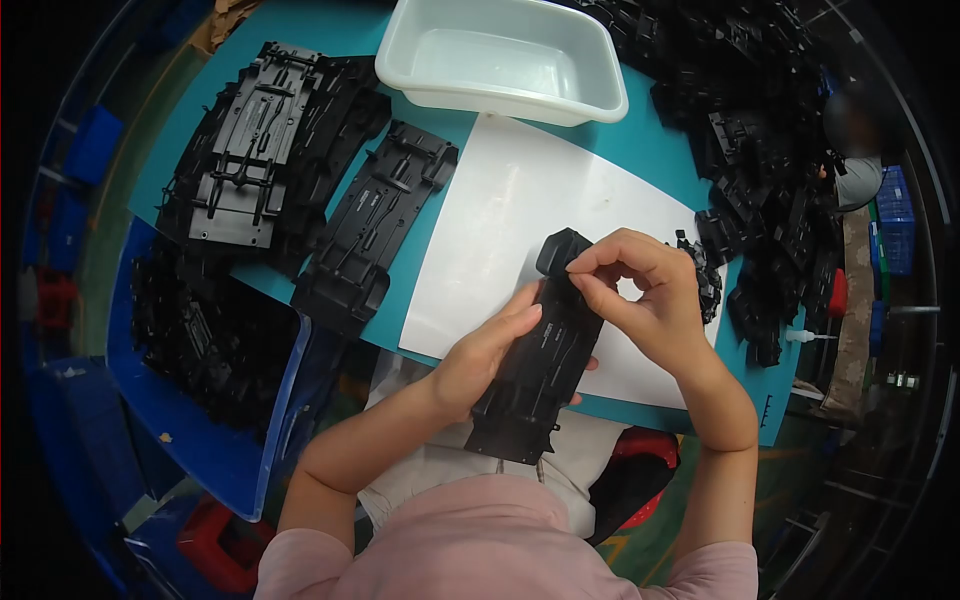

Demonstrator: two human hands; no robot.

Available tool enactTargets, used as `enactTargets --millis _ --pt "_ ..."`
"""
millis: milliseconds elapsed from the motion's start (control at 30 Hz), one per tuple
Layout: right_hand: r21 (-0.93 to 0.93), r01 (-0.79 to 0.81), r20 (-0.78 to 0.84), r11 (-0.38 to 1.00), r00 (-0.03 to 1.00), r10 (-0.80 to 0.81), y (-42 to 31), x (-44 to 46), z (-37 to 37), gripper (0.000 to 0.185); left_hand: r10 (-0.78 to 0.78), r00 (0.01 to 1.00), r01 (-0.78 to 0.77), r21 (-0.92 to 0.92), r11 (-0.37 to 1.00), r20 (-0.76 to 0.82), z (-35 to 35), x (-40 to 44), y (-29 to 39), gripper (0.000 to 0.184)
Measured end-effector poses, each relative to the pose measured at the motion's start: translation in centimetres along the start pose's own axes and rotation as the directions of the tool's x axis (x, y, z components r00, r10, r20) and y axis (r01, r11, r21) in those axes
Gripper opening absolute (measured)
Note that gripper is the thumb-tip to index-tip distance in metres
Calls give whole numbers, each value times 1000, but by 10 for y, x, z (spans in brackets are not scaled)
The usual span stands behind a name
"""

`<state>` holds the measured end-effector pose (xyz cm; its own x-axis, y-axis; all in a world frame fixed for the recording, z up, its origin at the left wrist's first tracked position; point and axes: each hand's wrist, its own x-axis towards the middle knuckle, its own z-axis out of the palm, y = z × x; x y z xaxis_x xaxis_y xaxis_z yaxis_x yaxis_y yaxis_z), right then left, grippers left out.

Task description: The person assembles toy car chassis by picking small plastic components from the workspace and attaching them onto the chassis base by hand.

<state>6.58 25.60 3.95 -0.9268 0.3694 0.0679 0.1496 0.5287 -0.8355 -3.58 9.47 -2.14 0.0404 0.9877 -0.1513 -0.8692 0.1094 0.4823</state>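
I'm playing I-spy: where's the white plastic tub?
In the head view, the white plastic tub is top-middle, beyond the white sheet, with black chassis plates left and heaped black parts right.

Around our table (650,150) we have a tub (570,105), a sheet (500,220), a bin (285,410) and a neighbour.
At 12 o'clock we see the pale tub, rounded at the corners, its near side by the far edge of the white sheet, which lies on our teal table; at 8 we have the blue bin, below table height, and near 10 some blue crates (97,145); between 10 and 11, brown paper (222,22) shows; past 2 we make out a person (857,185) in grey, with a blue crate (896,220) beyond; toward 3 we find a small bottle (800,336), its thin nozzle pointing outward.
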Motion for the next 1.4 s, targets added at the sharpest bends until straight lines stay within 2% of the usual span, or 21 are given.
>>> enactTargets --millis 667,767,833,967,1033,1400 --pt "-120 65 -39 991 997 -70 2 0 6 10 -2 1000 2 -6 1000 -9 0 1 -2 48" --pt "-134 73 -47 988 996 -80 -2 0 7 10 -4 1000 4 12 1000 -15 0 1 -2 49" --pt "-166 54 -33 985 998 -60 -5 1 7 10 18 1000 -16 89 996 -15 1 1 -3 51" --pt "-190 52 -34 981 998 -59 -9 2 9 11 28 998 -24 71 997 -60 3 2 -5 54" --pt "-242 51 -23 969 998 -58 -10 2 10 12 -42 999 44 79 996 -30 -2 1 -5 54" --pt "-231 66 -49 971 996 -79 -10 2 11 9 -59 997 63 109 992 -40 1 -1 -2 52"
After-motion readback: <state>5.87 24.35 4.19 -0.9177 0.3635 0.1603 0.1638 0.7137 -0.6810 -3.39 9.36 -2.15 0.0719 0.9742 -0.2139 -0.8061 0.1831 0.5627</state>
